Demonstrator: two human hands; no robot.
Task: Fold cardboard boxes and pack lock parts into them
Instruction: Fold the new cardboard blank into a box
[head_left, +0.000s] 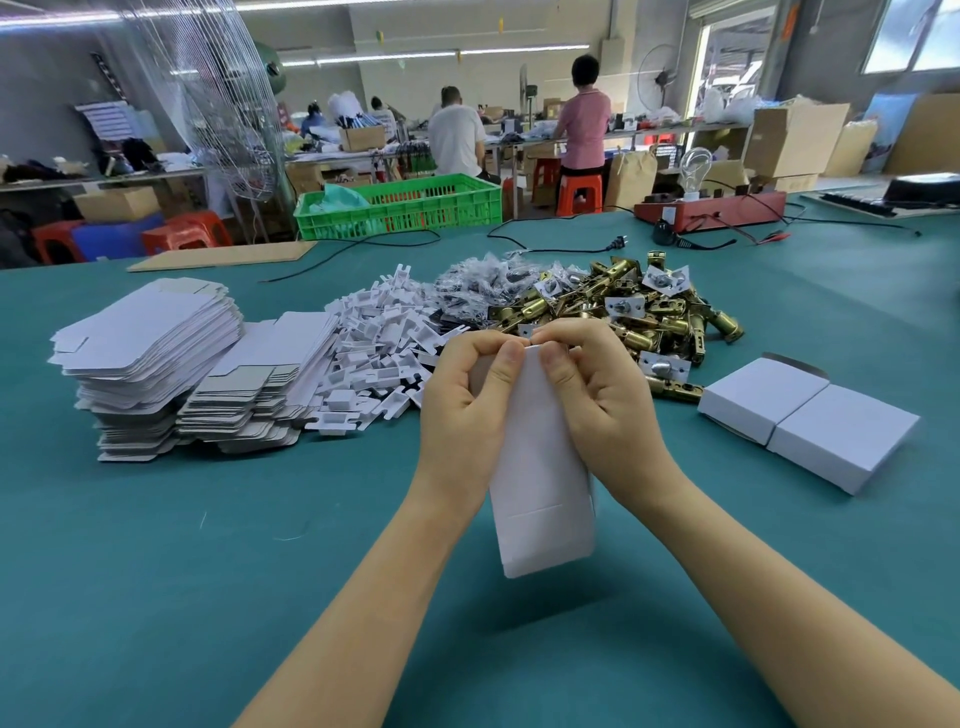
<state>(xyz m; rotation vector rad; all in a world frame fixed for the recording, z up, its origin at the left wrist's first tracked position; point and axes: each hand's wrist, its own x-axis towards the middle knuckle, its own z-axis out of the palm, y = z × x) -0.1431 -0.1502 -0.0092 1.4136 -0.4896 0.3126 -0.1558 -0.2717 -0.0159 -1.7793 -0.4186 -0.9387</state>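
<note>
Two hands meet at the top edge of one flat white box blank, held upright above the green table: your left hand and right hand each pinch that edge between thumb and curled fingers, thumbs side by side, most likely to pry the flattened sleeve open into a tube. You hold it clear of the table, lower flap hanging free, which leaves room for the panels to spring apart. Supplies sit within reach in working order: stacks of unfolded blanks to your left, a heap of white card inserts beside them, bagged small parts behind, then the pile of brass latch bolts just beyond your knuckles. Two closed white boxes rest to your right, apart from the raw stock, apparently the finished side. Folding looks barely begun on this blank; nothing is packed in it.
</note>
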